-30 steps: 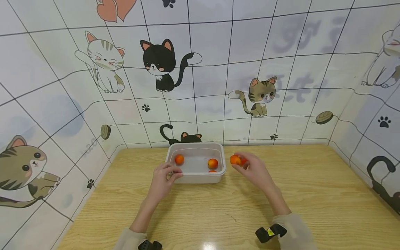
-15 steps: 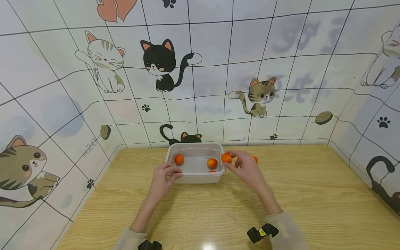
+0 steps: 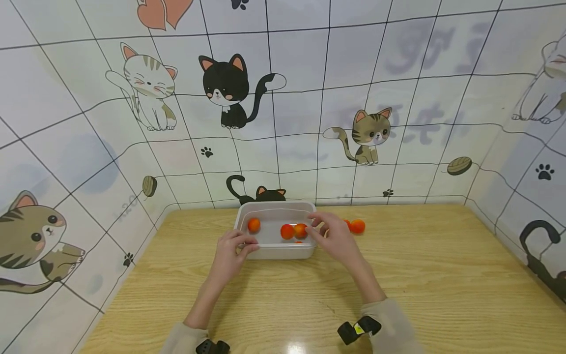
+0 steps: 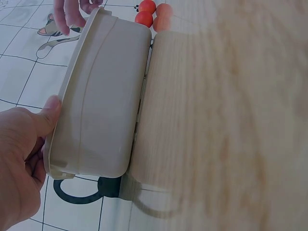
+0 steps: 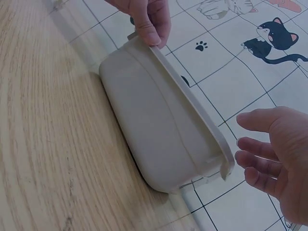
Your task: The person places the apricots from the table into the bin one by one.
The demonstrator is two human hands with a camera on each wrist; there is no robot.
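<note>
A whitish plastic container [image 3: 283, 252] stands on the table near the back wall. At its front left corner my left hand [image 3: 232, 253] pinches the rim between thumb and fingers; the left wrist view shows the thumb [image 4: 52, 110] on the rim. Inside lie several small orange-red round fruits: one at the left [image 3: 254, 225], a redder one [image 3: 287, 231] against another [image 3: 300, 230], and one partly hidden by the front rim. My right hand [image 3: 333, 238] hovers at the right rim, fingers parted and holding nothing, as the right wrist view also shows.
Two more of these fruits [image 3: 357, 226] sit on the wooden table [image 3: 292, 300] right of the container, one partly behind my right hand. A white cat-patterned covering [image 3: 292, 113] rises behind and at both sides. Black devices [image 3: 359, 330] are strapped at both wrists.
My right hand has carried a fruit leftward from the table to the container and let it go inside, beside another. The two fruits on the table came into view. My left hand stayed put.
</note>
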